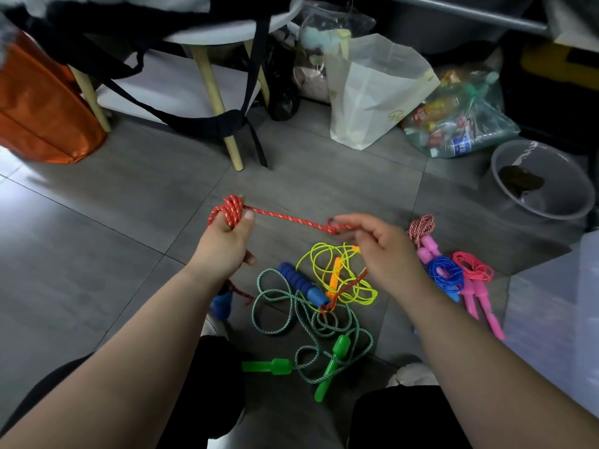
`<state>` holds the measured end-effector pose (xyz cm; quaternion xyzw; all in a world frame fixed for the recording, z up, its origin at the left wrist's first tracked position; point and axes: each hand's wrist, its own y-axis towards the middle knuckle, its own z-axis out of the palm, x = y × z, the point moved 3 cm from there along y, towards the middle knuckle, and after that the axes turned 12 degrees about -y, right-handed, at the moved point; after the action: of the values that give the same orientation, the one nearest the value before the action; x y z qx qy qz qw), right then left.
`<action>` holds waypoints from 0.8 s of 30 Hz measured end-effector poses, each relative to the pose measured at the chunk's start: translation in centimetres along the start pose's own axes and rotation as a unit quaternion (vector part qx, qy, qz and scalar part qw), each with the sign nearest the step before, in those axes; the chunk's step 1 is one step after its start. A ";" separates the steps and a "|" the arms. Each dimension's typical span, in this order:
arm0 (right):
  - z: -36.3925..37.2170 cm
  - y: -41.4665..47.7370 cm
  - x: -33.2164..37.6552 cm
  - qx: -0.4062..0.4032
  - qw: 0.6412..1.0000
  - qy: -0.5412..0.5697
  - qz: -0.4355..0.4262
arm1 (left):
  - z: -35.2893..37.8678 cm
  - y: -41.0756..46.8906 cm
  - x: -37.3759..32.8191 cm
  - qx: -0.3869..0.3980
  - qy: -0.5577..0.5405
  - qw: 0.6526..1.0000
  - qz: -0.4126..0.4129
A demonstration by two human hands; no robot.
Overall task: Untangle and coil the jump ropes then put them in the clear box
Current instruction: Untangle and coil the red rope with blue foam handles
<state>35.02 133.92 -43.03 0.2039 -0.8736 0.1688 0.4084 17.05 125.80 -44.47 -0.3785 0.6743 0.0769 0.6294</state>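
Head view is showing the left hand (227, 241) gripping closed around red rope (285, 218) coils, while the right hand (377, 244) is pinching the taut strand. Rope is looking light, limp and tangle-prone, so holding near the loops is seeming wisest. Green rope (311, 319) is lying on the floor (97, 222).

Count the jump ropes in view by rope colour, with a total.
Red rope, wound on the left hand and pinched by the right hand: 1
Green rope: 1
Yellow rope: 1
Blue rope: 1
Pink rope: 1
Red-and-white rope: 1
Total: 6
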 end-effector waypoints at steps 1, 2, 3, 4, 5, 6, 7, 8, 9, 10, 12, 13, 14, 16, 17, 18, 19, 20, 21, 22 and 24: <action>-0.4 0.1 -0.2 -0.021 0.999 0.027 0.006 | -0.2 0.0 -0.2 -0.012 -0.015 1.000 0.005; -0.6 0.2 -0.3 -0.034 0.998 0.050 0.020 | -0.4 0.0 -0.5 -0.024 -0.042 0.999 0.010; -0.9 0.1 -0.4 -0.035 0.996 0.067 0.040 | -0.6 -0.2 -0.9 -0.032 -0.080 0.996 0.016; -1.1 -0.1 -0.5 -0.029 0.994 0.082 0.060 | -0.8 -0.5 -1.3 -0.031 -0.126 0.991 0.023; -1.3 -0.4 -0.5 -0.020 0.992 0.096 0.079 | -1.0 -0.8 -1.8 -0.024 -0.175 0.984 0.028; -1.6 -0.6 -0.6 -0.012 0.990 0.106 0.094 | -1.2 -1.1 -2.4 -0.013 -0.228 0.973 0.030; -1.9 -0.9 -0.5 -0.005 0.989 0.109 0.104 | -1.5 -1.5 -3.1 -0.001 -0.278 0.960 0.029; -2.3 -1.1 -0.3 -0.004 0.989 0.106 0.107 | -1.8 -1.9 -4.0 0.007 -0.319 0.947 0.030; -2.9 -1.4 0.1 -0.007 0.989 0.100 0.107 | -2.1 -2.4 -5.1 0.013 -0.352 0.935 0.035; -3.6 -1.5 0.5 -0.015 0.989 0.098 0.108 | -2.4 -2.8 -6.2 0.015 -0.380 0.924 0.044; -5.4 -2.2 1.4 -0.034 0.986 0.112 0.121 | -3.2 -3.8 -9.0 0.021 -0.430 0.900 0.065; -6.4 -2.7 1.9 -0.042 0.983 0.124 0.127 | -3.6 -4.4 -10.4 0.025 -0.447 0.891 0.073; -7.4 -3.4 2.4 -0.049 0.982 0.127 0.130 | -4.0 -5.1 -11.8 0.032 -0.457 0.885 0.083; -9.3 -4.9 3.2 -0.065 0.984 0.087 0.139 | -4.8 -6.8 -14.5 0.052 -0.453 0.883 0.110; -10.1 -5.7 3.6 -0.073 0.985 0.057 0.142 | -5.0 -7.7 -15.7 0.065 -0.445 0.884 0.125; -10.7 -6.4 3.9 -0.076 0.986 0.034 0.144 | -5.1 -8.7 -16.7 0.078 -0.437 0.885 0.138; -11.1 -7.0 4.2 -0.066 0.987 0.014 0.145 | -5.1 -9.6 -17.6 0.094 -0.430 0.885 0.149; -11.3 -7.5 4.8 -0.047 0.989 -0.009 0.143 | -5.0 -10.5 -18.4 0.114 -0.420 0.886 0.159; -11.4 -8.0 5.6 -0.027 0.991 -0.024 0.132 | -4.7 -11.5 -19.2 0.139 -0.399 0.891 0.165; -11.3 -8.5 6.7 -0.007 0.993 -0.024 0.115 | -4.2 -12.5 -19.8 0.165 -0.368 0.899 0.169; -11.3 -9.2 9.8 0.028 0.998 0.024 0.058 | -3.0 -14.7 -21.0 0.213 -0.314 0.910 0.169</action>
<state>41.10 129.11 -27.34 0.1598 -0.8690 0.2211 0.4127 21.96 122.43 -19.40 -0.0722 0.4956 0.1514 0.8522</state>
